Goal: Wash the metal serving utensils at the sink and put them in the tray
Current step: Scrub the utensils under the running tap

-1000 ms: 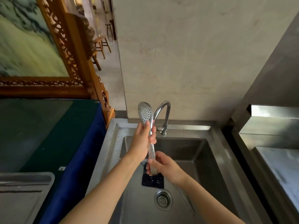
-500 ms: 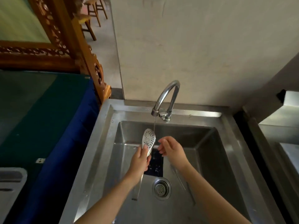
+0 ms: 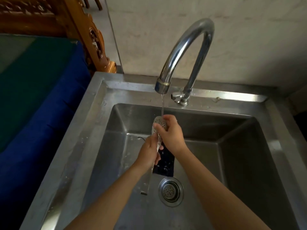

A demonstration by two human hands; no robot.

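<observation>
A perforated metal serving spoon is held over the steel sink, its slotted head up under a thin stream of water from the curved tap. My left hand grips the handle below the head; the handle's end hangs down toward the sink floor. My right hand is wrapped over the spoon's head, fingers on the perforated face. No tray is in view.
A black rectangular pad lies on the sink floor above the round drain strainer. A table with green and blue cloth stands left of the sink. A carved wooden frame rises behind it.
The camera has dropped closer to the sink. The spoon has come down under the running water, and my right hand has closed over its perforated head.
</observation>
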